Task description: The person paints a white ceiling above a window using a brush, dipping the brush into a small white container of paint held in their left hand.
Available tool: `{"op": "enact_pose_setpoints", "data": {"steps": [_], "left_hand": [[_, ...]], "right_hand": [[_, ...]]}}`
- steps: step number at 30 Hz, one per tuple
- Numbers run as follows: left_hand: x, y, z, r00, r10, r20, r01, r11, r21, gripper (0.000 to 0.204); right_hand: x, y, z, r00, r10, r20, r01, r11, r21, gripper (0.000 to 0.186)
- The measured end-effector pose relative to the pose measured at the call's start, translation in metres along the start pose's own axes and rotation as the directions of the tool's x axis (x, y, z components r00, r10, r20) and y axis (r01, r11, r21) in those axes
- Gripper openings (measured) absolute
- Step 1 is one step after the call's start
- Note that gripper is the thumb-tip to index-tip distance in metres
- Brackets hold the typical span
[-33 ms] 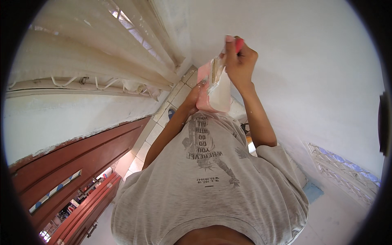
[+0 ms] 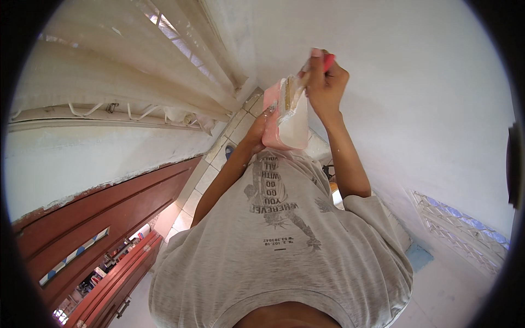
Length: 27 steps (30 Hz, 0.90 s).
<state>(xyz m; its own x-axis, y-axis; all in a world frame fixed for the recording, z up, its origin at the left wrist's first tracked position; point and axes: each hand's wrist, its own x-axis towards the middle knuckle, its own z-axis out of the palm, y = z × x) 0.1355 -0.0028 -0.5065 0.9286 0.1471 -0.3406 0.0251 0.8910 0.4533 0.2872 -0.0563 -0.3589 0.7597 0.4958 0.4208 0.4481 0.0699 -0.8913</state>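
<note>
My left hand (image 2: 257,130) is closed around the left side of a pink plastic container (image 2: 272,136), held up in front of my chest. White paint (image 2: 296,127) shows inside it. A wide paintbrush (image 2: 291,97) with a red handle end is gripped in my right hand (image 2: 327,87), the thumb pointing up along it. Its paint-coated bristles lie at the container's left inner edge, seemingly touching it. The right fingers and the brush are slightly blurred. Part of the left fingers is hidden behind the container.
A pale wall (image 2: 404,82) rises ahead and to the right. At the left hang beige curtains (image 2: 109,65) over a window ledge, with a red-brown wooden door (image 2: 109,202) below. Light floor tiles (image 2: 208,179) lie beneath me. At the right is a patterned vent opening (image 2: 459,227).
My right hand has shifted slightly to the right, and the brush with it. The container and my left hand stay almost in place.
</note>
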Motion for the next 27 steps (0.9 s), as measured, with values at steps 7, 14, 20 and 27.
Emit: {"op": "enact_pose_setpoints", "data": {"steps": [7, 14, 20, 27], "left_hand": [[-0.001, 0.001, -0.001, 0.997, 0.031, -0.065, -0.025, 0.996, 0.089, 0.055], [0.000, -0.006, -0.025, 0.999, 0.026, -0.038, -0.026, 1.000, -0.017, 0.057], [0.001, -0.010, -0.051, 0.996, -0.002, 0.092, 0.030, 0.953, -0.302, 0.053], [-0.001, 0.001, -0.011, 0.986, -0.063, 0.155, 0.120, 0.912, -0.391, 0.061]], "right_hand": [[-0.017, 0.013, -0.047, 0.942, 0.277, -0.187, -0.213, 0.929, 0.304, 0.050], [-0.037, 0.037, -0.089, 0.867, 0.450, -0.214, -0.276, 0.791, 0.546, 0.047], [-0.053, 0.024, -0.094, 0.838, 0.544, -0.056, -0.326, 0.580, 0.747, 0.051], [-0.058, 0.018, -0.085, 0.711, 0.693, -0.117, -0.347, 0.491, 0.799, 0.055]]}}
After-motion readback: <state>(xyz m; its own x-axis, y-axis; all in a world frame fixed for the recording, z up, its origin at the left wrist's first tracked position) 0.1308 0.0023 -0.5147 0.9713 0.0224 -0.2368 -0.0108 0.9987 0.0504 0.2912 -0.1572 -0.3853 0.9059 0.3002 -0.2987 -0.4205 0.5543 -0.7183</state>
